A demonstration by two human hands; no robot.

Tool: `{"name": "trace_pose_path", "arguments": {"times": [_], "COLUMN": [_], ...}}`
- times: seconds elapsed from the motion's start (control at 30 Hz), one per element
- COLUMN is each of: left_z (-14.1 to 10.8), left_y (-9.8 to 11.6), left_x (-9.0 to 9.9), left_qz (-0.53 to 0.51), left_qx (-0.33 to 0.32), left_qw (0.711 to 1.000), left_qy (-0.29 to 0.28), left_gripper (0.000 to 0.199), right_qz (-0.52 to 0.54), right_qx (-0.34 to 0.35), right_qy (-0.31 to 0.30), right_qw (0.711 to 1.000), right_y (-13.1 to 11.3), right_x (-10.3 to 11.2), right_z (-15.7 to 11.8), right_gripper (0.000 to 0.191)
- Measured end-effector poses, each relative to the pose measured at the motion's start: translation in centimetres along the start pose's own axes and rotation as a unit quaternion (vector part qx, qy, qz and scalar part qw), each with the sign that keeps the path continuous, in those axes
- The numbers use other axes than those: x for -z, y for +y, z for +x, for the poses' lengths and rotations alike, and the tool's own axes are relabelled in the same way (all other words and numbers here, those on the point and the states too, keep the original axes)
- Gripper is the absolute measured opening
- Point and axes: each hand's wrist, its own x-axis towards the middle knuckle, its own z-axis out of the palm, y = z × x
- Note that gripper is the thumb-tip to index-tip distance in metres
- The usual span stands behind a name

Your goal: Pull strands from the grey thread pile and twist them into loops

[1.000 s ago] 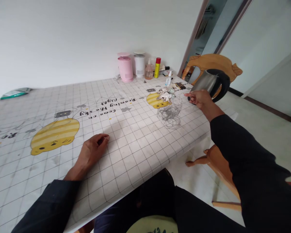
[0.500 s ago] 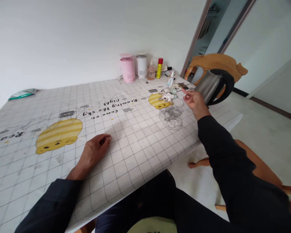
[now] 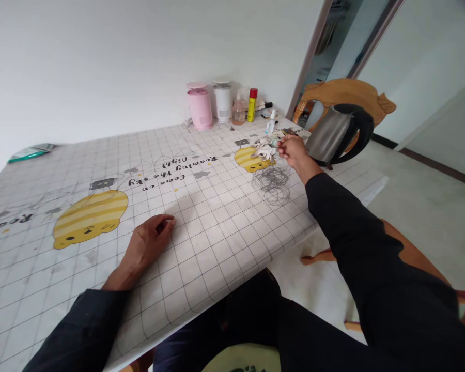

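Right hand (image 3: 293, 150): fingers narrowed at right edge of crumpled cloth (image 3: 265, 149), far right on the worktop (image 3: 217, 232); grip cannot be confirmed. Left hand (image 3: 152, 236): loosely curled, nothing visible held. Sideways motion may snag the tangled strands (image 3: 273, 186) or knock the kettle (image 3: 327, 138).

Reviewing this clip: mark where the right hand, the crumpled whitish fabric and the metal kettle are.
Right hand (image 3: 293, 150): head view, on the back of the hand.
Crumpled whitish fabric (image 3: 264, 150): head view, on the middle of its folds.
Metal kettle (image 3: 328, 135): head view, on its silvery body.
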Motion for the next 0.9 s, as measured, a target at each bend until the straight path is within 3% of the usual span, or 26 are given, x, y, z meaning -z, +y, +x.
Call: {"name": "trace_pose_path", "arguments": {"times": [0.23,0.3,0.37,0.43,0.53,0.63,0.7,0.73,0.8,0.9], "left_z": [-0.3,-0.4,-0.6,-0.7,-0.6,-0.4,-0.4,-0.4,-0.5,-0.5], "left_y": [1.5,1.6,1.4,1.0,0.4,0.1,0.0,0.1,0.3,0.5], "left_x": [-0.1,0.0,0.1,0.1,0.0,-0.2,-0.3,-0.2,-0.1,-0.1], "left_qz": [-0.018,-0.014,-0.014,-0.012,0.001,0.009,0.013,0.014,0.017,0.023], "left_qx": [0.018,0.016,0.009,-0.003,-0.038,-0.067,-0.072,-0.072,-0.067,-0.061], "left_qw": [0.999,0.999,1.0,1.0,0.999,0.998,0.997,0.997,0.998,0.998], "left_qy": [0.023,0.024,0.025,0.02,0.012,0.015,0.016,0.014,0.008,0.003], "left_gripper": [0.047,0.046,0.044,0.042,0.038,0.035,0.035,0.035,0.035,0.036], "right_qz": [-0.007,-0.031,-0.108,-0.205,-0.343,-0.498,-0.579,-0.594,-0.596,-0.596], "right_qx": [-0.058,-0.038,0.03,0.094,0.118,0.107,0.111,0.121,0.136,0.14], "right_qy": [-0.051,-0.086,-0.134,-0.171,-0.192,-0.231,-0.248,-0.254,-0.253,-0.232], "right_qw": [0.997,0.995,0.985,0.959,0.912,0.829,0.769,0.754,0.75,0.756], "right_y": [0.9,0.7,-0.1,-1.3,-3.3,-4.2,-3.7,-3.1,-1.3,2.1], "right_x": [-11.6,-14.1,-14.9,-13.9,-10.1,-5.3,-2.7,-1.7,-0.6,-0.6], "right_z": [-2.1,-3.0,-3.6,-3.8,-3.9,-5.1,-6.8,-8.0,-10.4,-13.7], "right_gripper": [0.033,0.029,0.025,0.023,0.02,0.011,0.01,0.011,0.02,0.037]}}
